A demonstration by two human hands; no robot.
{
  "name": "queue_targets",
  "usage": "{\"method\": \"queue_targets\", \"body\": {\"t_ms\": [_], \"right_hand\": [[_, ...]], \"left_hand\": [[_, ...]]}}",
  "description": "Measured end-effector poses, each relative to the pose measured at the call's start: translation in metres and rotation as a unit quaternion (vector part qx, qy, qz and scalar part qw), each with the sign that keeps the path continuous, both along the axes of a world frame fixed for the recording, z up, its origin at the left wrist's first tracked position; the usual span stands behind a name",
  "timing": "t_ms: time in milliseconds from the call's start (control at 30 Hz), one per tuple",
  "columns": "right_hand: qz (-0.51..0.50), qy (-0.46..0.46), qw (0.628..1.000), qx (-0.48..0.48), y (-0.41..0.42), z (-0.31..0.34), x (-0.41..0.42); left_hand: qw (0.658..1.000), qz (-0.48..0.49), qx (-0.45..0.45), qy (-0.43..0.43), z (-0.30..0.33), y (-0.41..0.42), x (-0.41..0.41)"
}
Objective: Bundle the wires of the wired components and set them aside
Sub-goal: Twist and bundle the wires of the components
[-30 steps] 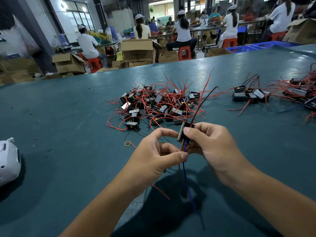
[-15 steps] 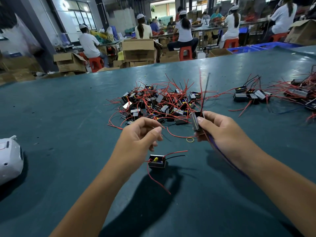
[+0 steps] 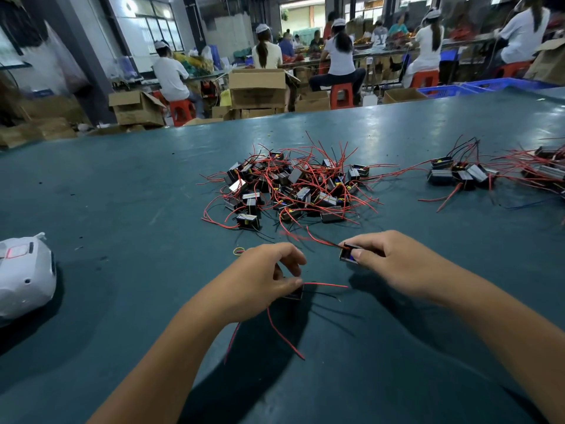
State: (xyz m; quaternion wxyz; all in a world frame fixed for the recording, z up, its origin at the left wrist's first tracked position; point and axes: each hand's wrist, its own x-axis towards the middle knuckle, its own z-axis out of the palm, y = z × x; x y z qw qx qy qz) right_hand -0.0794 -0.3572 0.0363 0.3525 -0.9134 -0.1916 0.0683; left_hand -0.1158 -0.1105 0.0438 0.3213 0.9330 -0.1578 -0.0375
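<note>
Head view: right hand (image 3: 394, 264) pinches one wired component (image 3: 349, 255) above the table while left hand (image 3: 263, 280) closes fingers on another (image 3: 295, 293) lying there, so gathering those loose red wires looks next.

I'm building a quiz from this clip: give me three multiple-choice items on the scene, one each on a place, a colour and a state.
1. Where does the small yellow rubber band lie?
A. beside the left hand
B. on the white plastic casing
C. inside a cardboard box

2. What colour is the table top?
A. white
B. dark teal
C. orange

3. What is the right hand doing?
A. lying flat
B. pinching a small black wired component
C. holding scissors

Answers: 1 A, the band lies on the table just beyond the left hand; 2 B, the surface is teal; 3 B, thumb and fingers clasp it.
</note>
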Motion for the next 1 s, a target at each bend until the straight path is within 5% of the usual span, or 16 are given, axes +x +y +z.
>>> {"method": "queue_targets", "body": {"t_ms": [333,567,800,1000], "right_hand": [[0.046,0.1,0.993,0.045,-0.008,-0.005,0.004],[0.047,0.131,0.977,0.161,-0.004,-0.005,0.006],[0.043,0.068,0.997,-0.016,-0.015,-0.002,0.01],[0.014,-0.017,0.994,-0.108,-0.016,-0.003,0.012]], "left_hand": [[0.996,0.012,0.083,0.013,-0.001,0.016,0.007],[0.995,0.028,0.099,-0.001,-0.001,0.022,0.01],[0.994,0.02,0.112,-0.006,-0.002,0.024,0.012],[0.998,0.049,0.03,-0.037,0.005,0.032,0.012]]}}
